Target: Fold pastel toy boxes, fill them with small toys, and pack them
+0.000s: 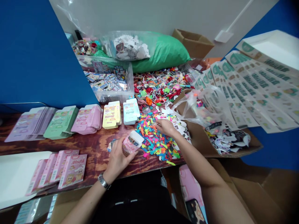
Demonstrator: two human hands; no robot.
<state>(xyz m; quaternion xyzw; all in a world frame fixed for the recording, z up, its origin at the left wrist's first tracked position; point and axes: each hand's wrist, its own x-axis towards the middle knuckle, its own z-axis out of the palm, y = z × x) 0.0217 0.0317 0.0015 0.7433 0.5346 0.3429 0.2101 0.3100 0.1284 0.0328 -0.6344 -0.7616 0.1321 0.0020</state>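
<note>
My left hand (pixel 119 156) is wrapped round a small pink carton (pixel 129 145) with printed characters. The carton is tilted, its white top flap stands open, and some contents show inside. Under that hand a few printed cards (pixel 111 145) stick out on the table. My right hand (pixel 165 127) reaches over a heap of small bright rubbery pieces (pixel 151 140), which look like uninflated balloons. Its fingers are pinched together at the heap's upper edge; what they hold, if anything, is too small to make out. White die-cut pieces (pixel 183 129) lie beside and behind this hand.
Flat cartons lie in purple (pixel 28 123), green (pixel 61 122), pink (pixel 86 119), yellow (pixel 111 115) and blue (pixel 130 112) stacks. Filled pink boxes (pixel 73 169) lean at front left. Behind are a trinket pile (pixel 161 87), a card bin (pixel 111 93) and a green sack (pixel 165 51); a cardboard box (pixel 196 137) stands right.
</note>
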